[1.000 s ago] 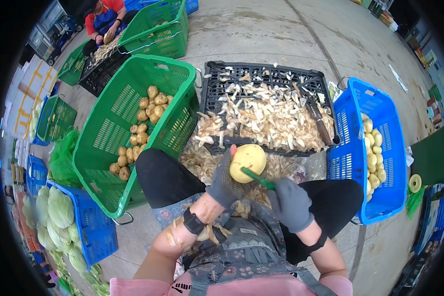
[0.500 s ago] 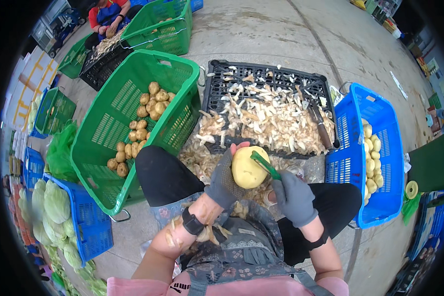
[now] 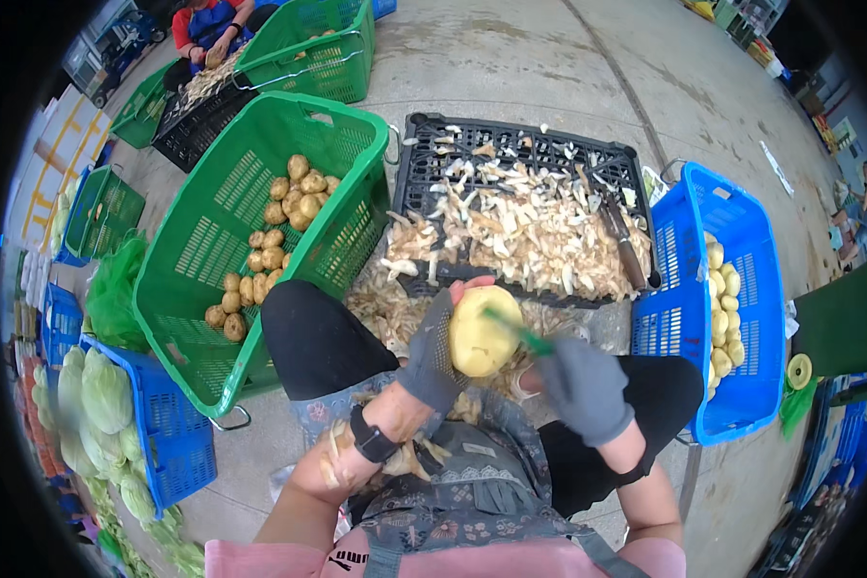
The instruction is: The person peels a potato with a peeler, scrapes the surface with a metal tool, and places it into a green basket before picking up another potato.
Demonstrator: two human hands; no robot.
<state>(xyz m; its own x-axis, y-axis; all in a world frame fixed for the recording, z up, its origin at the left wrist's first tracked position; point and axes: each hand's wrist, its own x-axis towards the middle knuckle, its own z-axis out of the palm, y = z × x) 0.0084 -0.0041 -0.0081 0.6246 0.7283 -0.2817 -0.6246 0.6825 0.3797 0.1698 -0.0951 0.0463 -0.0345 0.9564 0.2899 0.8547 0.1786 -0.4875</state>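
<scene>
My left hand (image 3: 435, 354), in a grey glove with fingertips bare, grips a large peeled potato (image 3: 480, 339) from its left side. The potato's surface is pale yellow with a few darker spots. My right hand (image 3: 586, 387), gloved in grey and blurred by motion, is closed around the green handle of a peeler (image 3: 522, 334). The peeler's head lies over the potato's upper right face. Beyond the potato, a black crate (image 3: 422, 183) lies bottom up, strewn with peelings (image 3: 530, 226). A knife (image 3: 626, 252) rests on its right part. Peel scraps cling to my left forearm.
A green basket (image 3: 178, 318) at left holds unpeeled potatoes (image 3: 299, 197). The blue basket (image 3: 756, 385) at right holds peeled potatoes (image 3: 722, 308). Cabbages (image 3: 106, 400) fill a blue crate (image 3: 175, 453) at lower left. Another person (image 3: 212, 29) works at far left beside green baskets.
My right hand has shifted slightly right and down with the peeler, now blurred. The potato has moved slightly left in my left hand. The whole view has shifted a little.
</scene>
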